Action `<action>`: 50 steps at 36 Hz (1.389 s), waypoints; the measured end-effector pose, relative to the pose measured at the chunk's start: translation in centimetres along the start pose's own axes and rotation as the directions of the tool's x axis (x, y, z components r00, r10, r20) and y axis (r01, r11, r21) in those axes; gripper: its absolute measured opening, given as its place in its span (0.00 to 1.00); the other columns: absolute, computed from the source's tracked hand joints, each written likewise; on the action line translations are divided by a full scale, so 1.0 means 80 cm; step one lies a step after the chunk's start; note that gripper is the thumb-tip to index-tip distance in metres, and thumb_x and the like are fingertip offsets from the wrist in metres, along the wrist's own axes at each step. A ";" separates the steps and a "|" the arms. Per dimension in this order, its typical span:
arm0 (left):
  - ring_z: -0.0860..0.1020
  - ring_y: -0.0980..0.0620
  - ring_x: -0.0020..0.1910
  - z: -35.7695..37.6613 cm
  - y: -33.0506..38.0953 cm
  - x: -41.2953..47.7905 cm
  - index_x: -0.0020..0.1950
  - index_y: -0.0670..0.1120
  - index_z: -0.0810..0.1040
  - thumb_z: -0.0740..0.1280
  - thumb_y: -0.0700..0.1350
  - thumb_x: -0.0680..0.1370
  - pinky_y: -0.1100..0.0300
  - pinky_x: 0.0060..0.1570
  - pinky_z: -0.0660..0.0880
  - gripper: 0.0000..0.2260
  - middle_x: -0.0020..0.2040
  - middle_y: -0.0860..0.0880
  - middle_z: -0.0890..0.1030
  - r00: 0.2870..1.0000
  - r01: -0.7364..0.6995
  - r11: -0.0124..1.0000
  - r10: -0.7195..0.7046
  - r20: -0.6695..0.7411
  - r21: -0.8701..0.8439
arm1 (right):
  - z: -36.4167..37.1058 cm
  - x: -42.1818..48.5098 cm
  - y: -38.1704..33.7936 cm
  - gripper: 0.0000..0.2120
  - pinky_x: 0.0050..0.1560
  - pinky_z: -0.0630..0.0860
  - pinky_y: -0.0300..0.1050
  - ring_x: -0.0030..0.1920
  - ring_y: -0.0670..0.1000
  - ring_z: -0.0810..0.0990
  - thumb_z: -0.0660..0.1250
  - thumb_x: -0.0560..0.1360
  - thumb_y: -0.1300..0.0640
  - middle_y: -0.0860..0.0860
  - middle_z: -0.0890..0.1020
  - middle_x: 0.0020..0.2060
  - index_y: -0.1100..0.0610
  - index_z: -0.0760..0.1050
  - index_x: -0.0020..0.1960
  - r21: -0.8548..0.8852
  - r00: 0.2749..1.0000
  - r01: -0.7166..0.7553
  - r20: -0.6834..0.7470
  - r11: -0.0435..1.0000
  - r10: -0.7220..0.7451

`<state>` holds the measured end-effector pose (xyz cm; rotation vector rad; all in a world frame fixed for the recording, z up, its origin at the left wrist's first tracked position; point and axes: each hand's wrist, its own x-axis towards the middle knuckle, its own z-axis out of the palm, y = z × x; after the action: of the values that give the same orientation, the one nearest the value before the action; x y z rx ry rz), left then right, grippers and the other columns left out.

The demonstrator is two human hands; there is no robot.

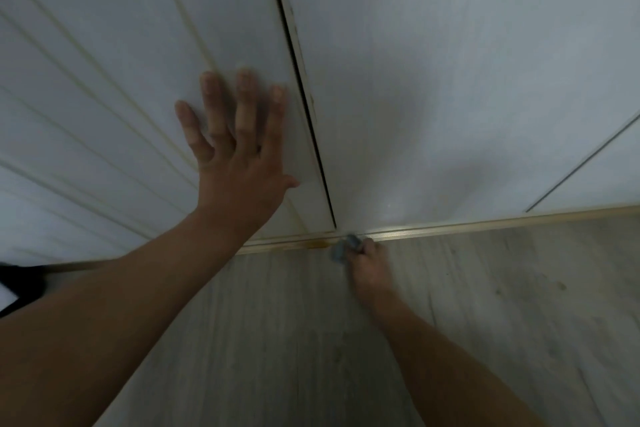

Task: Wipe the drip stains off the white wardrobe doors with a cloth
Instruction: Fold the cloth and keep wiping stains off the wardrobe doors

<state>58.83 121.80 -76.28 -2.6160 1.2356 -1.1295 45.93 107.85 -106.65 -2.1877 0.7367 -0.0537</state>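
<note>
Two white wardrobe doors fill the upper view: a left door with vertical grooves and a plain right door, split by a dark gap. My left hand lies flat on the left door, fingers spread. Low down, my right hand grips a small grey-blue cloth at the foot of the doors, against the metal bottom rail. A yellowish stain sits on the rail just left of the cloth. Faint brownish marks run along the edge of the right door beside the gap.
Pale wood-look flooring spreads below the rail. Another door seam slants at the far right. A dark object shows at the left edge, partly hidden by my left forearm.
</note>
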 end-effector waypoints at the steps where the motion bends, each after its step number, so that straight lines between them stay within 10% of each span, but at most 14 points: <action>1: 0.51 0.22 0.72 0.000 0.000 0.000 0.83 0.44 0.35 0.76 0.68 0.62 0.23 0.68 0.48 0.66 0.77 0.33 0.49 1.000 -0.004 1.000 0.004 0.003 0.010 | 0.017 0.001 -0.009 0.10 0.64 0.73 0.52 0.61 0.53 0.73 0.70 0.74 0.46 0.46 0.74 0.60 0.46 0.79 0.54 -0.012 0.991 0.067 0.114 0.998 -0.065; 3: 0.51 0.23 0.73 -0.001 -0.001 0.000 0.83 0.44 0.35 0.76 0.69 0.62 0.23 0.68 0.49 0.68 0.78 0.33 0.49 1.000 -0.012 0.999 0.012 0.006 0.032 | 0.029 0.002 -0.037 0.12 0.66 0.73 0.49 0.63 0.58 0.72 0.71 0.75 0.50 0.51 0.73 0.64 0.48 0.81 0.58 -0.074 0.960 0.109 0.266 0.991 -0.086; 7: 0.52 0.23 0.74 -0.005 -0.001 -0.001 0.83 0.45 0.36 0.78 0.68 0.62 0.22 0.69 0.49 0.68 0.79 0.34 0.48 1.000 -0.017 0.999 0.016 0.018 0.031 | -0.016 -0.017 -0.059 0.11 0.49 0.71 0.33 0.50 0.50 0.78 0.68 0.73 0.63 0.51 0.79 0.50 0.51 0.82 0.52 0.296 0.990 -0.109 0.114 0.949 0.079; 10: 0.51 0.23 0.75 -0.006 -0.001 -0.004 0.84 0.45 0.37 0.79 0.64 0.63 0.22 0.70 0.48 0.66 0.80 0.34 0.46 0.999 -0.022 1.000 0.022 0.023 0.013 | -0.084 -0.024 -0.031 0.08 0.31 0.72 0.30 0.33 0.45 0.78 0.68 0.78 0.67 0.50 0.79 0.34 0.56 0.80 0.46 0.806 0.880 -0.173 -0.131 0.566 0.456; 12: 0.50 0.24 0.75 -0.007 -0.002 -0.003 0.84 0.45 0.37 0.79 0.63 0.64 0.23 0.71 0.47 0.65 0.80 0.35 0.46 0.999 -0.026 1.000 0.025 0.025 0.014 | -0.127 -0.018 0.015 0.08 0.33 0.77 0.38 0.38 0.53 0.79 0.63 0.81 0.66 0.58 0.80 0.41 0.62 0.80 0.55 0.966 0.760 -0.148 -0.027 0.214 0.650; 16: 0.48 0.24 0.75 -0.007 0.000 -0.002 0.84 0.45 0.37 0.79 0.63 0.64 0.24 0.71 0.44 0.65 0.79 0.35 0.44 1.000 -0.010 1.000 0.010 0.022 0.018 | -0.208 0.006 0.094 0.12 0.49 0.82 0.40 0.41 0.46 0.83 0.56 0.84 0.64 0.61 0.83 0.51 0.57 0.78 0.53 0.997 0.725 -0.083 0.058 0.004 0.687; 19: 0.51 0.22 0.75 -0.008 0.002 -0.001 0.83 0.44 0.37 0.80 0.61 0.64 0.23 0.71 0.44 0.66 0.79 0.35 0.44 1.000 -0.004 1.000 0.004 0.020 0.002 | -0.253 0.011 0.084 0.14 0.38 0.82 0.40 0.39 0.49 0.84 0.54 0.82 0.64 0.53 0.86 0.43 0.58 0.78 0.51 0.988 0.768 0.017 0.085 -0.152 0.635; 23: 0.53 0.20 0.75 -0.007 0.002 -0.002 0.84 0.44 0.37 0.80 0.62 0.63 0.22 0.70 0.47 0.66 0.79 0.34 0.45 1.000 -0.007 1.000 0.007 0.018 0.002 | -0.248 0.015 0.070 0.12 0.53 0.82 0.45 0.51 0.57 0.85 0.54 0.80 0.65 0.63 0.84 0.52 0.64 0.76 0.49 0.993 0.831 0.001 0.064 -0.117 0.552; 27: 0.54 0.20 0.74 -0.008 0.002 -0.001 0.84 0.44 0.38 0.80 0.63 0.63 0.21 0.70 0.47 0.66 0.79 0.34 0.46 1.000 -0.003 1.000 0.003 0.023 0.009 | -0.200 0.009 0.031 0.18 0.33 0.80 0.38 0.43 0.60 0.86 0.50 0.81 0.68 0.66 0.83 0.41 0.65 0.74 0.38 0.983 0.878 -0.181 0.150 0.025 0.455; 42: 0.50 0.25 0.74 -0.002 -0.007 -0.003 0.84 0.46 0.37 0.78 0.66 0.65 0.24 0.70 0.47 0.65 0.79 0.37 0.43 0.999 -0.035 0.999 0.035 -0.020 0.004 | -0.164 0.008 -0.027 0.13 0.35 0.78 0.48 0.38 0.53 0.78 0.55 0.81 0.68 0.55 0.79 0.40 0.58 0.74 0.44 0.982 0.660 -0.066 0.176 -0.177 0.731; 50: 0.50 0.25 0.75 -0.001 -0.007 -0.005 0.84 0.46 0.40 0.74 0.68 0.64 0.25 0.72 0.48 0.62 0.80 0.35 0.46 0.999 -0.037 0.998 0.038 -0.015 0.057 | -0.040 -0.011 -0.106 0.12 0.49 0.76 0.53 0.43 0.59 0.80 0.59 0.81 0.68 0.60 0.82 0.40 0.61 0.79 0.44 0.919 0.816 -0.369 0.251 0.135 0.520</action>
<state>58.96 122.45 -76.29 -2.5370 1.2305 -1.1646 48.48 110.37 -98.30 -0.6980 1.0492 -0.2639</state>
